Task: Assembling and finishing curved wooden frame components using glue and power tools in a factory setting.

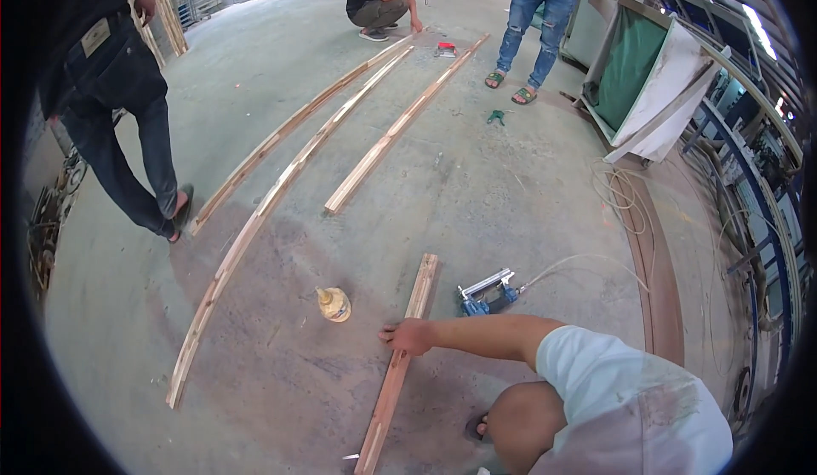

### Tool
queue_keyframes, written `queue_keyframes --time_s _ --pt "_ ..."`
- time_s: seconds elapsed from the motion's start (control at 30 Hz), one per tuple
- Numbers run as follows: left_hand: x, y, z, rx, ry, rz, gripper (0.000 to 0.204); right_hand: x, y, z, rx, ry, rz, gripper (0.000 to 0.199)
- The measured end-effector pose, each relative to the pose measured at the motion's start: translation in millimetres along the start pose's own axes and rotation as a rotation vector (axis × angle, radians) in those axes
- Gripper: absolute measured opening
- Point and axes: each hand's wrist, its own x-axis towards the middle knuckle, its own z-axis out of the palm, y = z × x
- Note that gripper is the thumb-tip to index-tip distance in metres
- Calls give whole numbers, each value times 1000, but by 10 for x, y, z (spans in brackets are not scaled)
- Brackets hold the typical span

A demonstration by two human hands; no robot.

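Observation:
A bare forearm under a pale short sleeve reaches in from the lower right, and at its end is my right hand (410,337). The fingers are closed across a wooden strip (393,390) lying on the floor, partly covering it. This strip runs from the lower edge up past the hand. My left hand is out of view. Just beyond the right hand lies a blue and silver nail gun (489,294), joined to a thin pale hose (587,260). To the left of the hand a bottle of yellowish contents (334,304) rests on the floor. My bent knee (528,424) shows below the arm.
Farther off lie a long curved wooden strip (272,194), another curved one (281,134) and a straighter one (408,122). One person (111,92) stands left, another (536,24) far right; a third (379,2) squats at the back. A green-and-white cart (634,75) stands right.

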Motion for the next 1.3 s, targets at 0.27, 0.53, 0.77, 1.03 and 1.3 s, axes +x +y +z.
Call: queue_keyframes --time_s 0.27,0.53,0.77,1.03,1.3 --pt "-147 557 -1179 18 461 -222 63 -317 -136 -104 29 208 188 71" --pt "-101 52 -88 59 212 -21 59 -125 -205 255 -70 347 -22 25" --pt "-226 236 -226 8 159 -134 51 -238 -54 132 -47 423 -110 21" --pt "-166 1342 -1223 -151 582 70 61 -1052 1183 -322 -271 566 794 45" --pt "-197 877 -901 2 545 -121 60 -1369 883 87 229 421 842 38"
